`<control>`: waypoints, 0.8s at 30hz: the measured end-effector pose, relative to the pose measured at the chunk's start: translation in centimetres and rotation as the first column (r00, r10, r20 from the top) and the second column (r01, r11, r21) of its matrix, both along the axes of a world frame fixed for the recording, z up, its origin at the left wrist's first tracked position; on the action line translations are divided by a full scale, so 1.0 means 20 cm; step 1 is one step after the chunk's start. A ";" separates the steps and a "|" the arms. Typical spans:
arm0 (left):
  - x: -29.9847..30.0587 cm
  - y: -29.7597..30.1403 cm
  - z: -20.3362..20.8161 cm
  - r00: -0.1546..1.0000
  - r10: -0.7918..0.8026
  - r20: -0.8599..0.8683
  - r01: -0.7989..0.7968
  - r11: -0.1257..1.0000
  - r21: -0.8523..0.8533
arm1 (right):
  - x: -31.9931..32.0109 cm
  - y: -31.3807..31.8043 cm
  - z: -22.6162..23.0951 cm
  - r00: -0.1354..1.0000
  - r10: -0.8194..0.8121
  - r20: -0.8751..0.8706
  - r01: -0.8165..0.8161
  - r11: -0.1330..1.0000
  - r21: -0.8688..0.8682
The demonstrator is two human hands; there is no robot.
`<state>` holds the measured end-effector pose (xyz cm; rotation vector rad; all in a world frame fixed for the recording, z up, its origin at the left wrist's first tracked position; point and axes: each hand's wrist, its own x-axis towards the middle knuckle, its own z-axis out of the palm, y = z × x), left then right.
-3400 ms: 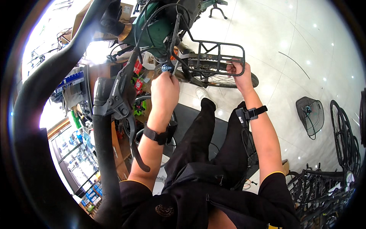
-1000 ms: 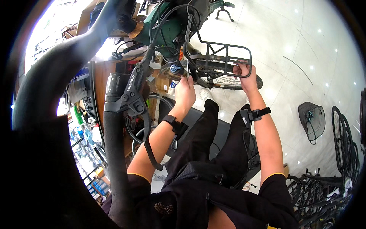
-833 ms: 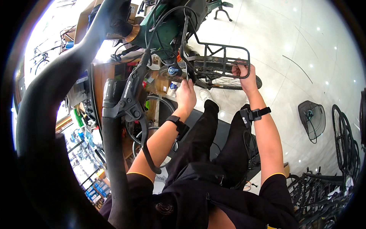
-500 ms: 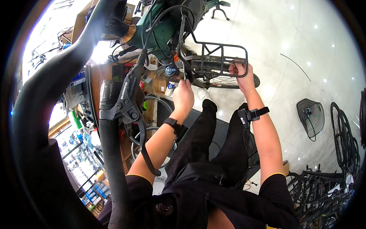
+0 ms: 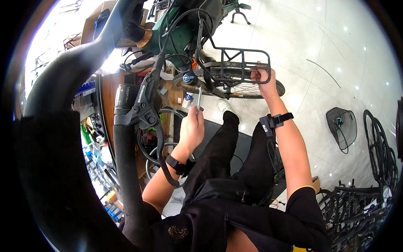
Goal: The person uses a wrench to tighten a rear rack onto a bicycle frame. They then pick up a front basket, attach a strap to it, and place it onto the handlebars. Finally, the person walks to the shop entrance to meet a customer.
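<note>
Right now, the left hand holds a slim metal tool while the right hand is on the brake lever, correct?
Not quite: the right hand is at the black rack, as the head view shows. The left hand does hold a slim metal tool.

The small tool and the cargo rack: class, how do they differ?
The tool is silvery; the rack is black. The tool is one slim bar; the rack is a wider open frame. The left hand holds the tool; the right hand is at the rack's end. Both have straight lengths.
</note>
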<state>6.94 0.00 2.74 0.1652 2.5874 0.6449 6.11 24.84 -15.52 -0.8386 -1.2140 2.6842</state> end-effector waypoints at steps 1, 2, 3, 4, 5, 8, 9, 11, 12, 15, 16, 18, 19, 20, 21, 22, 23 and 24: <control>-0.01 0.01 0.00 1.000 0.008 0.014 -0.008 1.000 -0.004 | 0.00 -0.01 0.00 1.000 -0.008 -0.007 0.008 1.000 -0.027; -0.01 0.00 -0.02 1.000 0.007 -0.011 -0.007 1.000 0.027 | 0.00 -0.02 -0.01 0.999 -0.038 -0.006 0.038 0.998 -0.043; -0.01 -0.01 -0.06 0.999 0.006 -0.036 -0.004 0.998 0.058 | 0.00 -0.03 -0.01 0.998 -0.068 -0.004 0.068 0.996 -0.060; -0.01 -0.01 -0.07 0.998 0.009 -0.058 -0.004 0.996 0.089 | 0.01 -0.05 0.00 0.995 -0.096 0.002 0.096 0.992 -0.076; 0.00 -0.01 -0.09 0.999 0.013 -0.043 -0.009 0.997 0.080 | 0.01 -0.07 0.00 0.997 -0.083 0.001 0.083 0.993 -0.089; 0.01 0.01 -0.12 1.000 0.022 -0.014 -0.021 0.998 0.063 | 0.03 -0.08 0.02 0.997 -0.082 -0.002 0.082 0.993 -0.087; 0.01 0.00 -0.13 1.000 0.024 -0.018 -0.023 0.998 0.065 | 0.04 -0.07 0.02 0.994 -0.106 -0.006 0.105 0.993 -0.056; 0.01 0.00 -0.14 0.999 0.040 -0.006 -0.040 0.997 0.065 | 0.05 -0.03 -0.02 0.982 -0.189 -0.017 0.188 0.982 -0.018; 0.01 -0.01 -0.15 0.998 0.056 0.012 -0.057 0.996 0.064 | 0.07 0.01 -0.03 0.979 -0.203 -0.006 0.203 0.979 0.024; 0.02 -0.05 -0.14 0.996 0.081 0.047 -0.086 0.989 0.121 | 0.15 0.08 -0.02 0.974 -0.217 0.064 0.198 0.956 0.218; 0.02 -0.04 -0.12 0.995 0.085 0.053 -0.092 0.984 0.152 | 0.20 0.10 -0.02 0.970 -0.237 0.053 0.214 0.936 0.281; 0.03 -0.03 -0.10 0.995 0.087 0.043 -0.095 0.967 0.238 | 0.31 0.14 -0.01 0.935 -0.324 0.142 0.254 0.895 0.366; 0.03 -0.02 -0.07 0.997 0.067 0.033 -0.073 0.961 0.267 | 0.38 0.14 0.01 0.933 -0.314 0.173 0.243 0.909 0.338; 0.04 -0.02 -0.05 0.999 0.047 0.024 -0.052 0.954 0.296 | 0.43 0.10 0.06 0.942 -0.253 0.220 0.189 0.943 0.272; 0.04 -0.01 -0.04 0.998 0.029 0.053 -0.044 0.950 0.309 | 0.48 0.04 0.10 0.947 -0.187 0.263 0.135 0.970 0.202; 0.04 -0.01 -0.03 0.997 0.006 0.082 -0.032 0.945 0.325 | 0.51 -0.02 0.15 0.946 -0.121 0.299 0.085 0.988 0.131; 0.05 0.00 -0.01 0.994 -0.021 0.111 -0.018 0.941 0.339 | 0.56 -0.09 0.17 0.954 0.026 0.299 -0.042 0.998 0.048; 0.06 0.00 -0.02 0.989 -0.042 0.144 -0.007 0.945 0.326 | 0.58 -0.17 0.18 0.943 0.172 0.286 -0.169 0.985 -0.035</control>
